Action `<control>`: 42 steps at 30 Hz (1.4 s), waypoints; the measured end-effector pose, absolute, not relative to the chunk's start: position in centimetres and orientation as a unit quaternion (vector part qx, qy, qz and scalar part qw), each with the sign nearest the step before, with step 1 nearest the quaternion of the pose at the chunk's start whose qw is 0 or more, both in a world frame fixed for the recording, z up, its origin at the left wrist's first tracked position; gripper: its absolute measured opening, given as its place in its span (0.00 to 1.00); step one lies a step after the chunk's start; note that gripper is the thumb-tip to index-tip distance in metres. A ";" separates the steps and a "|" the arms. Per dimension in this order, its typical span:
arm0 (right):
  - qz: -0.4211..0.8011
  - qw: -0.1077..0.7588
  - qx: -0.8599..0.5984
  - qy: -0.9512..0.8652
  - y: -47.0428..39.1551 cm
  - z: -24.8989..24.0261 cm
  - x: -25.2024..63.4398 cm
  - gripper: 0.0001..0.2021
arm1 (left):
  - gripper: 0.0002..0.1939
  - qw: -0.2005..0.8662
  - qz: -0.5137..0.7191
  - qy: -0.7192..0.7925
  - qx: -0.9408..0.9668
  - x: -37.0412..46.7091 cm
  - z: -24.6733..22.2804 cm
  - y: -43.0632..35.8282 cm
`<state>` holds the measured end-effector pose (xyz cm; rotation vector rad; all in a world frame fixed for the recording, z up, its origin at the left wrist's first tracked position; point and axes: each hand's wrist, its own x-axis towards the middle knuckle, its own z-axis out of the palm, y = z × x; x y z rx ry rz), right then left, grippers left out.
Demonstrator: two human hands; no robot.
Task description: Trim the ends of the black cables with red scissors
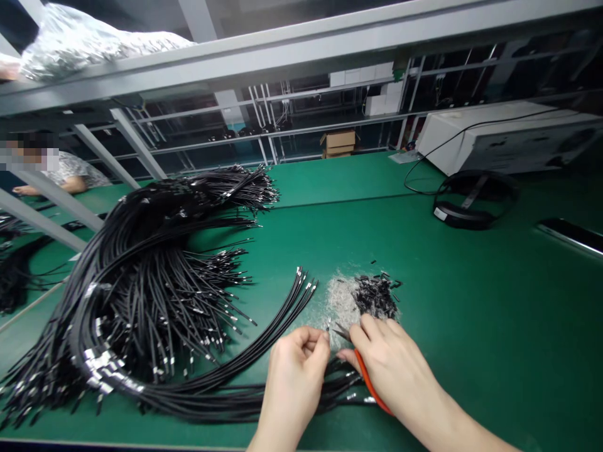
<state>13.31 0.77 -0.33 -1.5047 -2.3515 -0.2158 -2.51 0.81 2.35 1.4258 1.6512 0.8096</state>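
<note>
My left hand [299, 361] is closed in a pinch on a black cable, whose stripped end [328, 324] sticks up past the fingertips. Most of that cable is hidden by the hand. In my right hand [389, 355] are scissors [369, 382] with a red handle; their short dark blades point left, close beside the cable end. Just beyond both hands lies a heap of pale fine strands [342, 298], touching a pile of short black cut pieces [377, 295]. Black cables [202, 398] run beneath my wrists, and several bend upward with bare tips.
A large bundle of black cables [155, 251] covers the green table's left side. Toward the right are a black headband-like device [464, 220], a flat dark phone-like object [572, 235] and a white box-shaped machine [513, 141]. Another person [78, 172] sits beyond the shelf posts.
</note>
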 end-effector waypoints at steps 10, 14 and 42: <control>-0.086 0.157 -0.506 -0.844 1.2 -0.3 12.9 0.07 | 0.15 0.387 0.308 0.651 0.576 -2.2 2.5 0.8; -0.070 0.143 -0.507 -0.847 1.1 -0.4 13.1 0.06 | 0.15 0.385 0.303 0.646 0.585 -2.2 2.4 0.9; 0.537 0.428 -0.470 -0.554 2.4 0.7 12.4 0.14 | 0.12 0.470 0.349 0.581 0.566 -3.2 2.1 1.2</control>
